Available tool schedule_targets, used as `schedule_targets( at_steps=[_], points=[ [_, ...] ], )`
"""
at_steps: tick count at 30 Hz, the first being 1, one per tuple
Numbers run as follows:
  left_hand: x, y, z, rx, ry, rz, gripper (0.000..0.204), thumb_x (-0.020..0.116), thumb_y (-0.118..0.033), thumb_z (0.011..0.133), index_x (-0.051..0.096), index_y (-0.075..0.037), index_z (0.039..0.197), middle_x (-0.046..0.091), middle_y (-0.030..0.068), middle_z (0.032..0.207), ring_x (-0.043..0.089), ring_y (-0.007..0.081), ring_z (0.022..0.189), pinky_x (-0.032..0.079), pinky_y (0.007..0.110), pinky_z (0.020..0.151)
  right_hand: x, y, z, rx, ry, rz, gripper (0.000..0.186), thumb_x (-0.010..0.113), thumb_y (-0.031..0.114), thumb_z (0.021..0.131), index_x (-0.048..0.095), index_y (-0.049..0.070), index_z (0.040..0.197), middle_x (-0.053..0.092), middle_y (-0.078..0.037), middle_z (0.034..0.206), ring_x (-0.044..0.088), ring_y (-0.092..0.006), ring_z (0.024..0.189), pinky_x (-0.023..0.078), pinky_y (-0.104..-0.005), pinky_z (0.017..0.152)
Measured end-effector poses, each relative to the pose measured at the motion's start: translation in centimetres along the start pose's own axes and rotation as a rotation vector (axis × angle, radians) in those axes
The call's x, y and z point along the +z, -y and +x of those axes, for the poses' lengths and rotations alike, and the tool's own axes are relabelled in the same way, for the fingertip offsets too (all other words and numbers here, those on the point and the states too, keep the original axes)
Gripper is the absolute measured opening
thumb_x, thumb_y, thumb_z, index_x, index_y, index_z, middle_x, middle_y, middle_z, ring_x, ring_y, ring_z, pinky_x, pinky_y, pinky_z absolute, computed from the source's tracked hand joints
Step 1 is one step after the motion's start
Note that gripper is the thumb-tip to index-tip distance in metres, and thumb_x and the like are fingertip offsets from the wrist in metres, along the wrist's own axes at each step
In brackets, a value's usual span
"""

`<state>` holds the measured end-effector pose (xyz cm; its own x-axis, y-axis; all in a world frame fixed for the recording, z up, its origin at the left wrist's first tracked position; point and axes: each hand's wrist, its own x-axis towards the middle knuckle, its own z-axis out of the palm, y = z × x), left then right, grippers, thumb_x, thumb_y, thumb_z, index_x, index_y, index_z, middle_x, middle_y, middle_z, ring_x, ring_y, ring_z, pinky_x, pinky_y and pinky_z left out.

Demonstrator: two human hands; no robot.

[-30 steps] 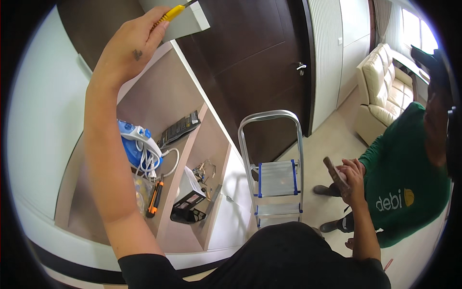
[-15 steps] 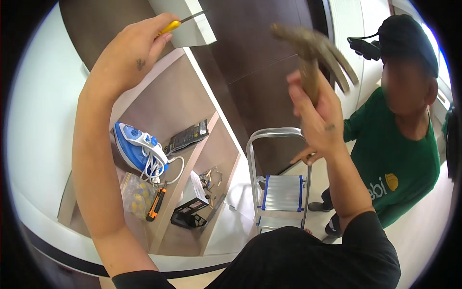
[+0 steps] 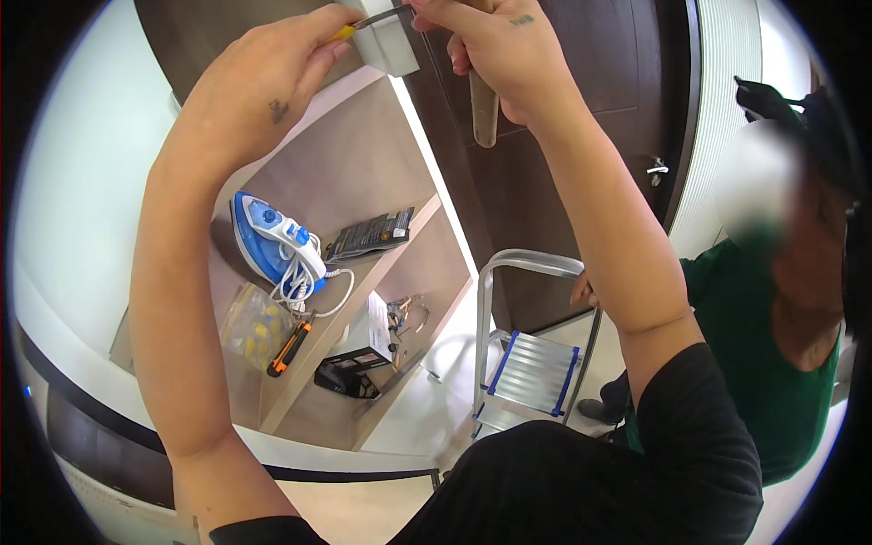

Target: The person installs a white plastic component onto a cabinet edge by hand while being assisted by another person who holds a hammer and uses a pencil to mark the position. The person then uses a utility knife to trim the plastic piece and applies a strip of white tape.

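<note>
Screwdriver (image 3: 368, 20) in left hand (image 3: 259, 86); hammer (image 3: 483, 107) in right hand (image 3: 495, 50)

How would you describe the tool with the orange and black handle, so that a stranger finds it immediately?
Look at the open shelf unit on the left, at the shelf where the blue and white iron stands. Just below the iron's white cord lies the tool: the only slim, stick-shaped thing there, beside a clear bag.

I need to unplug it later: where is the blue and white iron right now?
In the head view the iron sits left of centre on an open shelf, its white cord coiled against it, beside a dark flat package.
</note>
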<state>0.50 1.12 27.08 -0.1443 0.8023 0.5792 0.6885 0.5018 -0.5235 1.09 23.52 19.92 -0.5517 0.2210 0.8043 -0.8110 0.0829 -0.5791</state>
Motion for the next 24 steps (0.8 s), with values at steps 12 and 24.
schedule_targets(
  at_steps=[12,24],
  points=[
    [-1.2,-2.8,0.8,-0.136,0.115,0.098,0.028,0.057,-0.014,0.097,0.066,0.002,0.118,0.072,0.0233,0.111,0.067,0.0417,0.104,0.054,0.048,0.093,0.2,-0.9,-0.5,-0.044,-0.012,-0.031,0.026,0.073,0.024,0.099,0.078,0.000,0.104,0.063,0.003,0.071,0.049,-0.0043,0.057,0.039,-0.0240,0.052],
    [-0.7,-2.6,0.2,-0.022,0.020,0.140,0.026,0.058,-0.012,0.095,0.066,0.003,0.116,0.072,0.0228,0.103,0.069,0.0417,0.097,0.055,0.048,0.086,0.9,-2.1,-0.3,-0.092,-0.001,0.052,0.025,0.075,0.019,0.097,0.077,-0.003,0.109,0.069,0.000,0.079,0.055,-0.0060,0.062,0.044,-0.0238,0.057]
  ],
)
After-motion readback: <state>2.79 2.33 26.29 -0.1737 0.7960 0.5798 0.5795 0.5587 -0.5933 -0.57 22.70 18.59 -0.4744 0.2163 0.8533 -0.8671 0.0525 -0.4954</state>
